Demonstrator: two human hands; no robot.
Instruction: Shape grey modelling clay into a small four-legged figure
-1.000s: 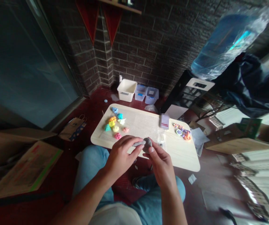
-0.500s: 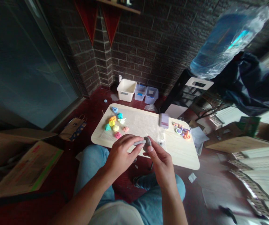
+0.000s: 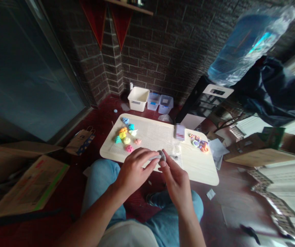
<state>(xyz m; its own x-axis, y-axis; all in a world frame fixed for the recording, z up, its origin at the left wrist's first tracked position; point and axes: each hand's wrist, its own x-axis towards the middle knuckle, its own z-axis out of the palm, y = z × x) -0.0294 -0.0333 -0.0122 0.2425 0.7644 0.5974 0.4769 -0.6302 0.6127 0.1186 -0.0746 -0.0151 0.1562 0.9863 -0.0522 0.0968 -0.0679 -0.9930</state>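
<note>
The left hand (image 3: pixel 133 168) pinches a grey strip (image 3: pixel 155 157) between its fingers (image 3: pixel 150 167), apparently touching the grey lump (image 3: pixel 162 156) held by the right hand (image 3: pixel 176 178) just beside them; light pressure should avoid squashing.

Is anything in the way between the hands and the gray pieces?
Nothing that I can see. The left hand holds the gray strip directly, and the right hand holds the gray lump. Both are above the table's near edge.
</note>
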